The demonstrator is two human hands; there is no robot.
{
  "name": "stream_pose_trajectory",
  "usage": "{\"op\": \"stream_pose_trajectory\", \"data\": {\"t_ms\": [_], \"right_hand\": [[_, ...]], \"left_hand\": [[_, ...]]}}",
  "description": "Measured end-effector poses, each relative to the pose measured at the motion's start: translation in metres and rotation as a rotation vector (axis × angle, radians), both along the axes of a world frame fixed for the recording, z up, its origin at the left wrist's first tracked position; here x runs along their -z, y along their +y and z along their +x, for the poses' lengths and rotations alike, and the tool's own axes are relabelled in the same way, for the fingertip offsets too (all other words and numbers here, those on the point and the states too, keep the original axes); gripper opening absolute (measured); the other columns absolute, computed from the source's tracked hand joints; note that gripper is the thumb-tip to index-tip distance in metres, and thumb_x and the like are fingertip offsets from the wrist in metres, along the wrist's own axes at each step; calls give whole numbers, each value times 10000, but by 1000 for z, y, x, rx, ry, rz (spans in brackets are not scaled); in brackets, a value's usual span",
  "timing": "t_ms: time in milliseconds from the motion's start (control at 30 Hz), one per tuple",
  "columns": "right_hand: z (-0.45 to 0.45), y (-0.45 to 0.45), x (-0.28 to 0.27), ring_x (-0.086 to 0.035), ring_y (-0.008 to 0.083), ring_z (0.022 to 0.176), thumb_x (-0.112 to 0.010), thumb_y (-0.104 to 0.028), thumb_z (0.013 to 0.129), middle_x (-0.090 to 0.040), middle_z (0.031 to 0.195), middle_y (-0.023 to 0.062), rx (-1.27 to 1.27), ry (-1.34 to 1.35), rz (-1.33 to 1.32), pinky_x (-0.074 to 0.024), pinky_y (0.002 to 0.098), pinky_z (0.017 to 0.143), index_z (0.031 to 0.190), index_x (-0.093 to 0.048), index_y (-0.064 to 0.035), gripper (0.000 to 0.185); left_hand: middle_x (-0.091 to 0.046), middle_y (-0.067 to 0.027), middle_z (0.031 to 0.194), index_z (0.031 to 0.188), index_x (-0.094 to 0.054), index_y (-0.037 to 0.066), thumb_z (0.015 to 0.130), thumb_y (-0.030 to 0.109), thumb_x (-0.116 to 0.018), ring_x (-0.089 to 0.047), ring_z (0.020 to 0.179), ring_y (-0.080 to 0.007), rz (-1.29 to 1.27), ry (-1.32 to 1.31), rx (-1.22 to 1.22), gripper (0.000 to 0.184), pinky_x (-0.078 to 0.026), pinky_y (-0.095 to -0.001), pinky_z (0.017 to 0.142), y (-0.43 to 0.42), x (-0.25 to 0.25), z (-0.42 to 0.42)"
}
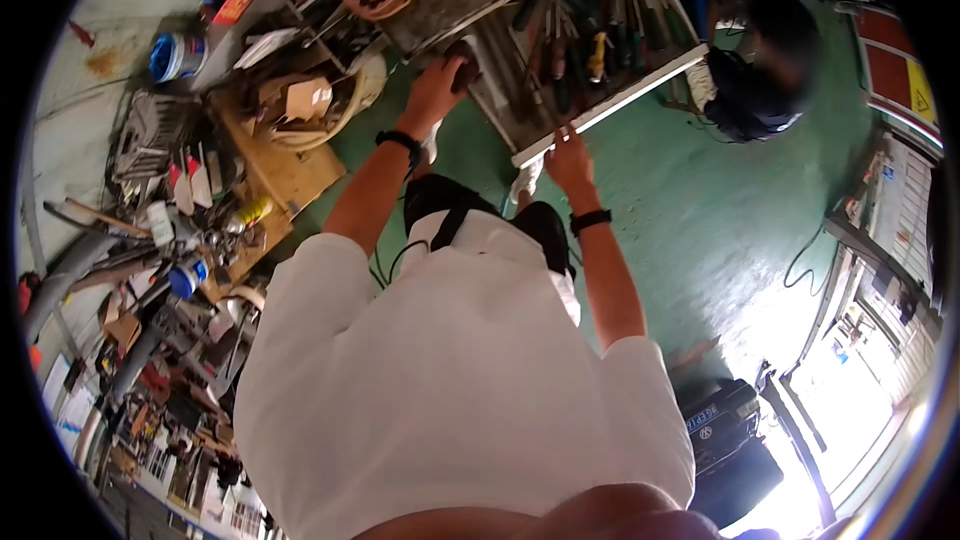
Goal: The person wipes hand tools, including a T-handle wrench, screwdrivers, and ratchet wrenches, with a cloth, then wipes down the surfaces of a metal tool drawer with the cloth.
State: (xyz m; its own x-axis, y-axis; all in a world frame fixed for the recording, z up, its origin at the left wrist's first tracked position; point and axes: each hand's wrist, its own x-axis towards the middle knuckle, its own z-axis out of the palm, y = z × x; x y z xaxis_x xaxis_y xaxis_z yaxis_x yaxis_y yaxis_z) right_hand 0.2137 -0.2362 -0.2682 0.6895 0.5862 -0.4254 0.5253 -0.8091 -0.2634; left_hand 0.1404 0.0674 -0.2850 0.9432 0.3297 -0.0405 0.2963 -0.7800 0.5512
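Drawer (675, 71): looks heavy, stiff; hold front edge (632, 96). Grips dark object (467, 65) in left hand (432, 92); can't tell closure of right hand (571, 164).

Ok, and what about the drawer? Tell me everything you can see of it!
The drawer is open, sticking out from under a dark bench top. It looks shallow, with a pale, straight front edge and scuffed sides; I can't tell whether it's wood or metal. Lots of tools lie inside, some with yellow or green handles. The right hand has its fingers at the front edge. The left hand is by its left side, perhaps not touching.
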Motion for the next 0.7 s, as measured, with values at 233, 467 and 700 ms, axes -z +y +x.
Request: {"op": "stream_pose_trajectory", "data": {"t_ms": [233, 467, 700], "right_hand": [[-18, -3, 3, -265, 346, 1435, -573, -106, 804, -258, 1548, 189, 47, -6, 121, -463, 438, 1032, 1375, -448, -24, 590], [-18, -5, -2, -307, 356, 1414, -550, -101, 798, -296, 1525, 199, 11, -30, 74, -490, 470, 987, 1311, -521, -54, 516], [-14, 0, -5, -329, 375, 1396, -606, -142, 798, -293, 1519, 195, -20, -45, -1, -505, 483, 955, 1285, -534, -72, 498]], "left_hand": [[-556, -162, 1121, 1227, -519, 107, 813, 170, -757, -572, 1044, -360, -61, 26, -4, 482, -543, -475, 850, -40, 4, -13], [-511, -142, 1201, 1216, -530, 153, 762, 169, -748, -544, 1097, -369, -218, 73, 113, 503, -525, -460, 845, -84, 6, -29], [-526, -135, 1270, 1291, -487, 187, 804, 174, -721, -542, 1148, -342, -6, 190, 402, 540, -531, -447, 870, -46, 9, -20]]}}
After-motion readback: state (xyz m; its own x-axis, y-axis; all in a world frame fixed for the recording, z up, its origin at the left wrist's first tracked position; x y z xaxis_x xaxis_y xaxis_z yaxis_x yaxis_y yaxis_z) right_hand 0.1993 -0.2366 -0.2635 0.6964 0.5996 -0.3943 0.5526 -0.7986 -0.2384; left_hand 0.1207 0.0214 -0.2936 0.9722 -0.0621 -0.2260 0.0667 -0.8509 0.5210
